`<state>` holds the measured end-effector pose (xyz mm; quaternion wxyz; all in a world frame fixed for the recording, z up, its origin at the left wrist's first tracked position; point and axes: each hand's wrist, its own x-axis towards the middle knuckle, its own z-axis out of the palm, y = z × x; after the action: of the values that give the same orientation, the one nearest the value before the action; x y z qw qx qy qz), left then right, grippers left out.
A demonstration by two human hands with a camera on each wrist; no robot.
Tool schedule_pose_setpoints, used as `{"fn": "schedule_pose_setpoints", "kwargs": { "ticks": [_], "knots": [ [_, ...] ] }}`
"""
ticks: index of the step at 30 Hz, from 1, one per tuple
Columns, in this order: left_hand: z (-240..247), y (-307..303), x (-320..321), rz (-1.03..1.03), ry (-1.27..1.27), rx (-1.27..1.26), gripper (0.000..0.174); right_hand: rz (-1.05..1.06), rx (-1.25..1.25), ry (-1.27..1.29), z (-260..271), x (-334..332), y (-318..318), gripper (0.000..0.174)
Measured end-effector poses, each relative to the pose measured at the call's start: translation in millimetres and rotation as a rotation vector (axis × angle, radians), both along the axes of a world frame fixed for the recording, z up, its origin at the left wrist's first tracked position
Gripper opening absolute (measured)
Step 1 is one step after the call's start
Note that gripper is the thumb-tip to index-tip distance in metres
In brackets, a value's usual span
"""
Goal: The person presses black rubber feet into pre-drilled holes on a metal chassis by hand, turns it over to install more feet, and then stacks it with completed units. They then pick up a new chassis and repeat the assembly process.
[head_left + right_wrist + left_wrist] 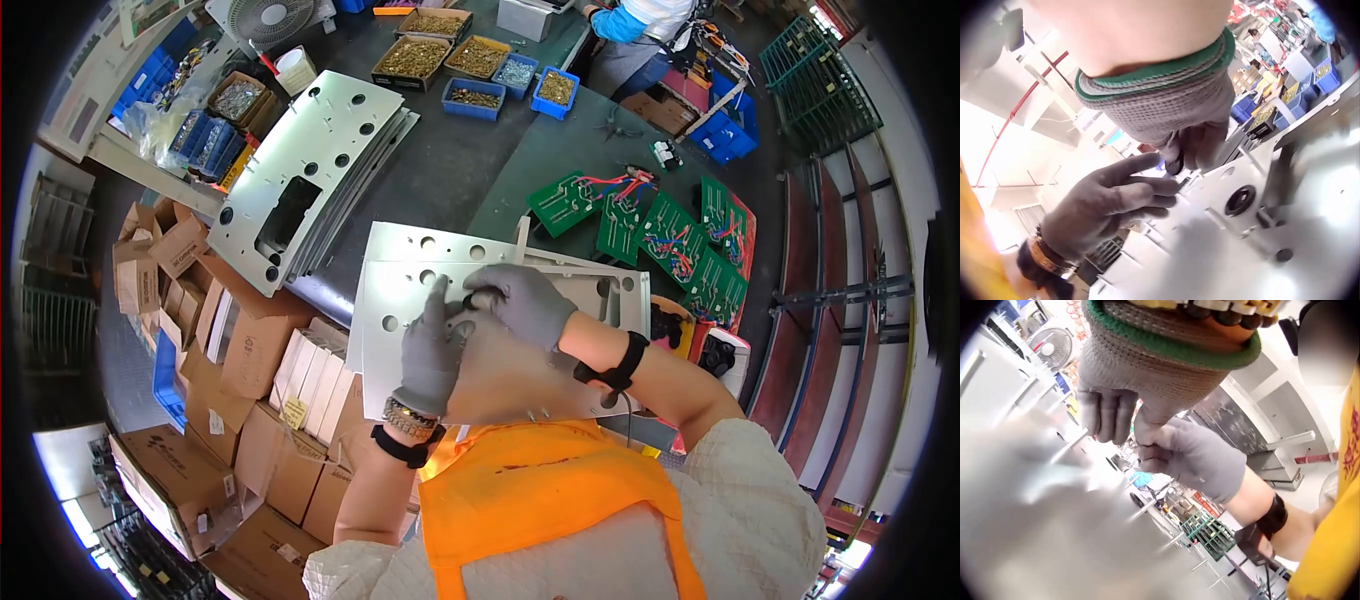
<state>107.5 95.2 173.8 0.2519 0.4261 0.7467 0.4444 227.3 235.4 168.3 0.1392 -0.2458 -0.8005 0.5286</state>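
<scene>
A silvery metal panel (383,372) with round holes and thin upright studs lies in front of me at the bench edge. Over it, my gloved right hand (528,305) pinches a small black rubber grommet (1174,164) between thumb and fingers. My gloved left hand (430,352) is close beside it, fingers extended towards the grommet, as the right wrist view shows. Another black grommet (1240,200) sits in a hole of the panel. Blur covers part of the panel in the left wrist view.
More metal panels (330,130) are stacked at the left. Green circuit boards (668,238) with red and blue wires lie at the right. Bins of small hardware (473,99) stand at the back, and cardboard boxes (262,350) fill the floor at left. Another person's blue sleeve (617,25) shows beyond.
</scene>
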Motion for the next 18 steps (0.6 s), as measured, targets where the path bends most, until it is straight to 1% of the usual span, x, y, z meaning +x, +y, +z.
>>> {"fn": "schedule_pose_setpoints", "kwargs": {
  "ticks": [2, 3, 4, 6, 7, 9, 10, 12, 14, 15, 17, 18],
  "knots": [
    [-9.4, -8.5, -19.6, 0.044, 0.379, 0.028, 0.062, 0.009, 0.436, -0.053, 0.1, -7.5, 16.2, 0.018],
    [-10.0, -13.5, -34.0, 0.048, 0.530, 0.031, 0.060, -0.023, 0.554, 0.052, -17.9, -8.6, 21.8, 0.010],
    [-8.8, -18.6, -44.1, 0.111, 0.657, -0.035, 0.060, -0.021, 0.555, 0.050, -23.0, -6.0, 23.5, 0.010],
    [-13.9, -28.9, -60.0, 0.197, 0.762, -0.208, 0.060, 0.091, 0.680, -0.055, -26.0, 0.8, 25.0, 0.008],
    [-20.8, -33.3, -65.5, 0.208, 0.759, -0.213, 0.060, 0.060, 0.728, -0.010, -22.5, 2.8, 23.3, 0.005],
    [-33.8, -39.2, -71.6, 0.193, 0.499, -0.408, 0.061, 0.068, 0.726, -0.040, -24.0, 3.6, 24.2, 0.006],
    [-35.7, -40.9, -71.6, 0.194, 0.497, -0.411, 0.061, 0.060, 0.724, -0.076, -25.4, 3.9, 23.5, 0.007],
    [-36.8, -40.4, -68.7, 0.126, 0.653, -0.331, 0.064, 0.046, 0.711, -0.100, -25.2, -2.5, 24.2, 0.006],
    [-39.3, -40.4, -70.6, 0.118, 0.652, -0.341, 0.065, 0.024, 0.689, -0.262, -16.5, -11.5, 24.7, 0.010],
    [-40.4, -40.6, -72.1, 0.109, 0.653, -0.352, 0.065, 0.024, 0.691, -0.262, -14.8, -13.3, 26.0, 0.010],
    [-42.0, -41.7, -74.1, 0.105, 0.649, -0.339, 0.066, 0.100, 0.680, -0.369, -12.9, -16.0, 28.2, 0.018],
    [-41.6, -41.6, -74.7, 0.101, 0.645, -0.328, 0.066, 0.101, 0.681, -0.369, -13.1, -17.7, 30.2, 0.018]
  ]
}}
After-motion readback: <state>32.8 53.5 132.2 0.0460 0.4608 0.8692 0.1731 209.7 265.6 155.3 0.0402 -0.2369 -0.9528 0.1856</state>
